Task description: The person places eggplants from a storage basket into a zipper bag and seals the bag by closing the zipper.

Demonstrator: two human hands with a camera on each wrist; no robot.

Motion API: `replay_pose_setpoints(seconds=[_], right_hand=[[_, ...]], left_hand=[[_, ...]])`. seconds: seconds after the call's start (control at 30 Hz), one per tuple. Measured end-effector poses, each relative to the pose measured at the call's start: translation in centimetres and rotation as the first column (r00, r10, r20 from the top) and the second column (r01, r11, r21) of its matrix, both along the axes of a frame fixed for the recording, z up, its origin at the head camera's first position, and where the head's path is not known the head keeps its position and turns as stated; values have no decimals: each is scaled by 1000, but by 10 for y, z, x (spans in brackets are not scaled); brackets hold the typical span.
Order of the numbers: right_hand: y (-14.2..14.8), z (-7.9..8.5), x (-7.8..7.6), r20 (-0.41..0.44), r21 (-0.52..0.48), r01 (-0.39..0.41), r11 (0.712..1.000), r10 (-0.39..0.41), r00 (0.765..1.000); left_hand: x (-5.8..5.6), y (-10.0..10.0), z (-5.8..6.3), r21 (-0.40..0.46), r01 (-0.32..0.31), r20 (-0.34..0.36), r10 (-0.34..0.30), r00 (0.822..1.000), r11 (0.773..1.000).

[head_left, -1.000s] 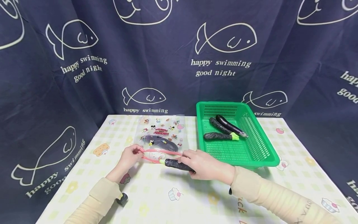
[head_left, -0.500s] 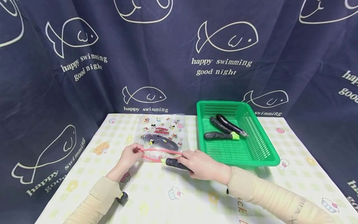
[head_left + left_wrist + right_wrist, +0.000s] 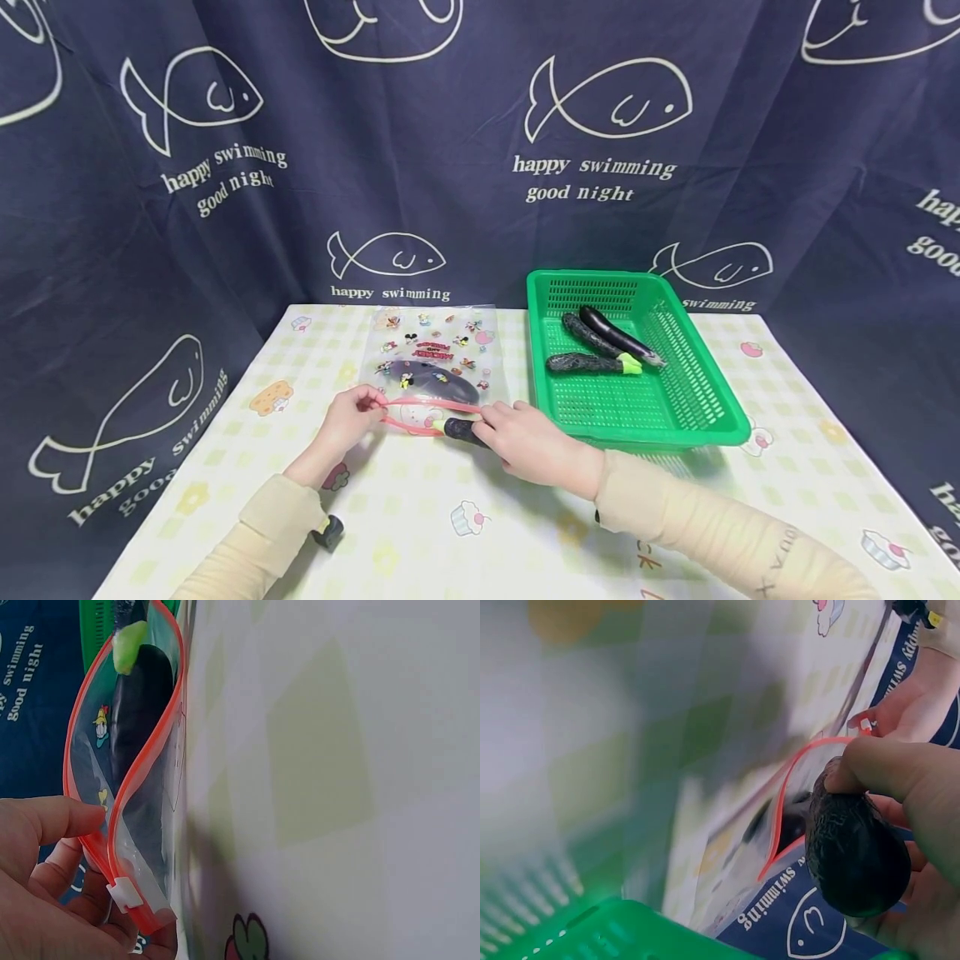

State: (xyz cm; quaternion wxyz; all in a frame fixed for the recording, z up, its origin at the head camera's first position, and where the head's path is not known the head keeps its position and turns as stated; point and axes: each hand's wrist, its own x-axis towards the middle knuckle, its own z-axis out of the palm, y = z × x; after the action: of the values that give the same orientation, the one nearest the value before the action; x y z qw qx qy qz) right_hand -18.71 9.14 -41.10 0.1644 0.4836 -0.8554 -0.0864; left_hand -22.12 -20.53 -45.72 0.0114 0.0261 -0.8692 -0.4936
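A clear zip bag (image 3: 427, 325) with cartoon prints and a red-edged mouth lies on the table, mouth towards me and spread apart. Inside it rests a large dark eggplant (image 3: 438, 383). My left hand (image 3: 352, 421) pinches the mouth's left corner, beside the white slider (image 3: 124, 894). My right hand (image 3: 536, 442) grips a wrinkled black eggplant (image 3: 859, 855), and its fingers are also at the mouth's right end. The light green stem (image 3: 129, 649) of that eggplant points into the mouth. In the head view the hand hides its other end.
A green plastic basket (image 3: 645, 436) stands right of the bag, close behind my right hand. In it lie two wrinkled eggplants (image 3: 585, 364) with green stems and a smooth eggplant (image 3: 622, 335). A dark blue curtain (image 3: 480, 192) hangs behind the checked tablecloth (image 3: 420, 517).
My right hand has moved slightly left and up in the head view, bringing the held eggplant's stem further into the bag's mouth. My left hand has stayed at its corner.
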Motion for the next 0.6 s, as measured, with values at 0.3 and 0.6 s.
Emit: replay_pose_setpoints(seconds=[0.3,0.6], right_hand=[[-8,-11,0,-29,41,37,998,-35,999],[-16,-19,-1,-27,30,69,997,-68,997]], left_hand=[[0,1,-1,13,3,6,-3,1000,1000],[1,0,-1,3,11,8,-11,1000,1000]])
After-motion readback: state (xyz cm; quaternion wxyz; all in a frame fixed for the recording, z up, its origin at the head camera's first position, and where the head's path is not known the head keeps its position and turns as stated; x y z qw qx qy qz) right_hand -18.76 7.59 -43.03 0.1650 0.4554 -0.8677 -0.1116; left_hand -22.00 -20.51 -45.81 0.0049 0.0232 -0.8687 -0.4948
